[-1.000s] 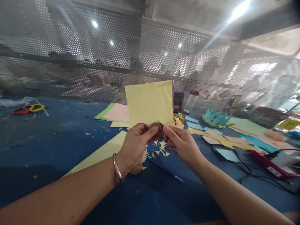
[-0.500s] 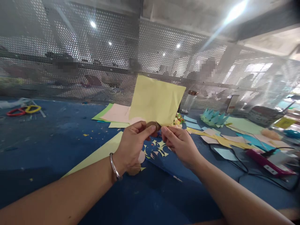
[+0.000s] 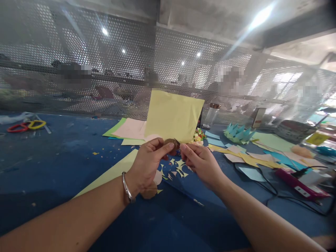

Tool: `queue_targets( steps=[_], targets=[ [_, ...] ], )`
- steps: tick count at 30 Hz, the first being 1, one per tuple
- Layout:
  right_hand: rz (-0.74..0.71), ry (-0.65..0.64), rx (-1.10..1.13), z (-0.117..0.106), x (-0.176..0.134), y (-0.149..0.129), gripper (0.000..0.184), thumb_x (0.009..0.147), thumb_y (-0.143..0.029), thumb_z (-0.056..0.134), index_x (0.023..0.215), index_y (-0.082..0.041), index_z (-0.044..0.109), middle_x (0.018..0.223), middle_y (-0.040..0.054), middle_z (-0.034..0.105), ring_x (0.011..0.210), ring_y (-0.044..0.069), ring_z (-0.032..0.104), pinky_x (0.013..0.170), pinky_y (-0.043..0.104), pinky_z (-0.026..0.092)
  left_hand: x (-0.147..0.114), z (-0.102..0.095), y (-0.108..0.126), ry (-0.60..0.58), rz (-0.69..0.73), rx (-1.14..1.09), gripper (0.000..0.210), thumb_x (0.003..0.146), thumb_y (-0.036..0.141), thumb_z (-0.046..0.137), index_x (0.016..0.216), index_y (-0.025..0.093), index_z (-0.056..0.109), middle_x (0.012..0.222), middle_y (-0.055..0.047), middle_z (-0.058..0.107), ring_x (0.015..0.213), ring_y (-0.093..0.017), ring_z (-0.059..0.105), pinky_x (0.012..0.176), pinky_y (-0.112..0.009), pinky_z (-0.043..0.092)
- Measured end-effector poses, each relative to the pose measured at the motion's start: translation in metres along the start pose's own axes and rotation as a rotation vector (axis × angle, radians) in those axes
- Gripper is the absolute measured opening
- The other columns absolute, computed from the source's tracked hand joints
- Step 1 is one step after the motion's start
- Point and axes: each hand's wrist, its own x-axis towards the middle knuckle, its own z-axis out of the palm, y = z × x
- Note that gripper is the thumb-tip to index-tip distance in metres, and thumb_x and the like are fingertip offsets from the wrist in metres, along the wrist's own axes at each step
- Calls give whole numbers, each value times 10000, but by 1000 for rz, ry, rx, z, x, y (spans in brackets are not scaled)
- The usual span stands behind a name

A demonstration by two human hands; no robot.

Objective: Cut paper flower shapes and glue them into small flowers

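A yellow paper sheet [image 3: 174, 115] stands upright above the table. At its lower edge my left hand [image 3: 149, 159] is closed, pinching a small brown disc [image 3: 170, 141] against the sheet. My right hand [image 3: 201, 161] is closed too, its thumb and finger pressed on the sheet's lower right corner. A small dark pointed shape shows between the hands; I cannot tell what it is. Below them lie several curved paper scraps [image 3: 180, 168] and a slim blue pen [image 3: 183, 191]. Beside my left wrist rest a pale pink paper circle [image 3: 158, 177] and a larger brown disc [image 3: 149, 191].
Scissors [image 3: 36, 124] lie far left on the blue table [image 3: 65, 157]. Pink paper [image 3: 128, 128] is stacked behind my left hand. On the right are a glass bottle [image 3: 210, 116], a folded blue paper piece [image 3: 238, 133], coloured paper strips and a magenta power strip [image 3: 299, 184] with black cables.
The yellow sheet has shifted slightly left and lower in view. Both hands keep nearly the same place and grip.
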Motion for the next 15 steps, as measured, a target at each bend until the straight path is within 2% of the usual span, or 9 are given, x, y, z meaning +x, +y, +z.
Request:
queue_targets(
  steps=[15],
  targets=[
    [-42, 3, -125, -3, 0, 0, 484, 983, -570, 506, 665, -205, 521, 472, -82, 292, 425, 78, 239, 425, 249, 194, 5, -3, -2, -34, 42, -14, 125, 758, 293, 823, 807, 186, 780, 747, -11, 681, 727, -129, 576, 710, -271, 420]
  ],
)
